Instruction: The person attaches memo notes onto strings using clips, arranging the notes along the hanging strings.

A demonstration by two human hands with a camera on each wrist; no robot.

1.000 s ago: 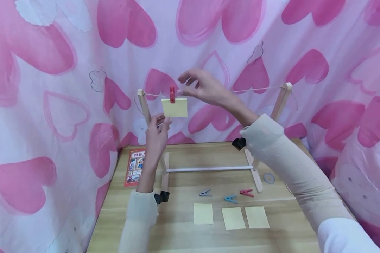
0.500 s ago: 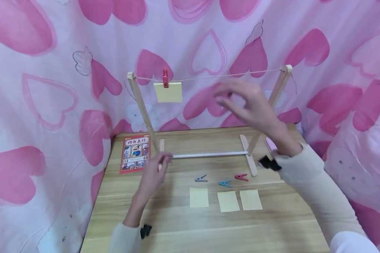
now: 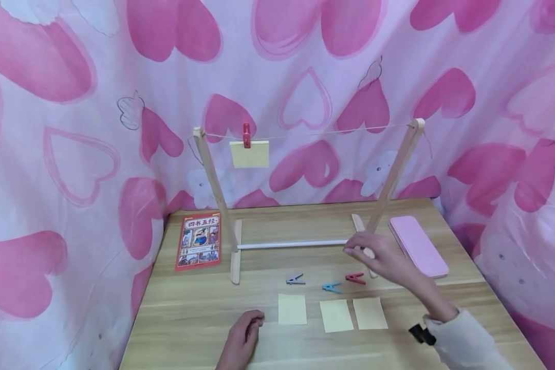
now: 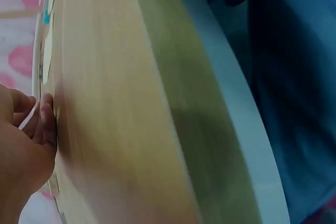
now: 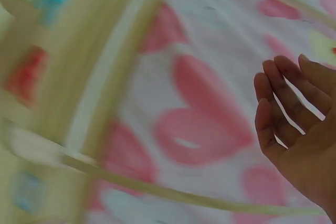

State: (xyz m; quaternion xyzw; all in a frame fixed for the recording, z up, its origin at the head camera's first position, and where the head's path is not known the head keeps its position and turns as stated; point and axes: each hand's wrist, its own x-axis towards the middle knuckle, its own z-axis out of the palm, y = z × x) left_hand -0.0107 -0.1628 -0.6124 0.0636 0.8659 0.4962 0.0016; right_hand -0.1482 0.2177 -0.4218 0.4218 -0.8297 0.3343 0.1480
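Observation:
My left hand [image 3: 241, 339] is low by the table's front, fingers loosely bent and holding nothing, left of a pale yellow paper note [image 3: 292, 310]. My right hand [image 3: 388, 259] hangs in the air before the rack's right foot; the right wrist view shows its fingers spread loosely with nothing in them. Two more notes [image 3: 336, 315] lie to the right of the first. Behind them are a grey clothespin [image 3: 296, 279], a blue clothespin [image 3: 331, 288] and a pink-red clothespin [image 3: 355, 278]. A red clothespin [image 3: 246, 136] fastens a yellow note [image 3: 252, 156] to the string [image 3: 333, 132].
The string runs between two wooden posts [image 3: 216, 192], joined low down by a white rod [image 3: 296, 244]. A red-bordered comic booklet [image 3: 199, 241] lies left of the rack, and a pink case [image 3: 418, 245] lies right. A heart-patterned curtain [image 3: 305, 164] hangs behind the table.
Both hands have come away from the hanging note and clothespin. My left hand has dropped to the table front; my right has moved right and down. The note stays hanging.

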